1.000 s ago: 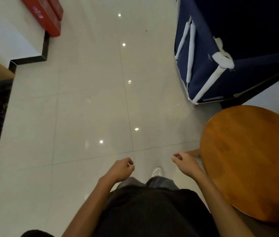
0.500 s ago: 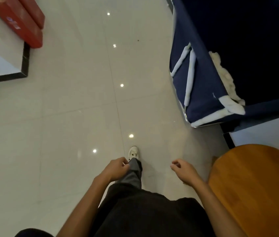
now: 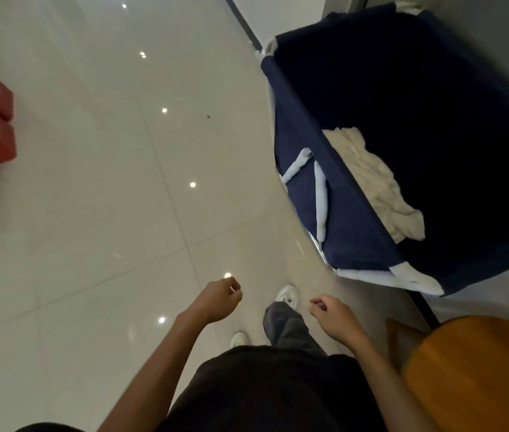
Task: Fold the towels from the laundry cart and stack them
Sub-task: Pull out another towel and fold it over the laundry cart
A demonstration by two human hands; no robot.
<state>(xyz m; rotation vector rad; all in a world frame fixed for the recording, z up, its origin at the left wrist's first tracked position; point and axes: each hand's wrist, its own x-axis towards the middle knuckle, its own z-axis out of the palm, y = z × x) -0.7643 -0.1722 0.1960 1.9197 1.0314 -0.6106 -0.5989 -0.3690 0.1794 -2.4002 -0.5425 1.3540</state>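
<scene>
One towel [image 3: 371, 185] in view: cream, crumpled, lying inside the laundry cart [image 3: 356, 251], along the wall bearing the pale straps. Further towels under or beside it: cannot tell, interior too dark.

Laundry cart: navy fabric on a frame, standing on the tiled floor [image 3: 106, 213] ahead and to the right, near the round wooden table [image 3: 480, 385].

Left hand [image 3: 218, 299]: held in front of the body over the floor, fingers loosely curled, nothing in it.

Right hand [image 3: 334, 316]: likewise loosely curled and empty, apart from the cart, nearer to it than the left.

Handling, by judgement: probably light, soft and limp; no stiffness, no fragility; nap likely to give a sure hold, not slippery. Likely to sag and unfurl on lifting, perhaps dragging on the cart's fabric wall.

Hold, by judgement: reach over the rim, pinch the uppermost bunched edge with the right hand, lift clear, then find two adjacent corners, one per hand, and shake flat before folding. Table top the likeliest surface for folding and stacking.

Step in hand: approach to the cart; nothing folded or stacked in view.
</scene>
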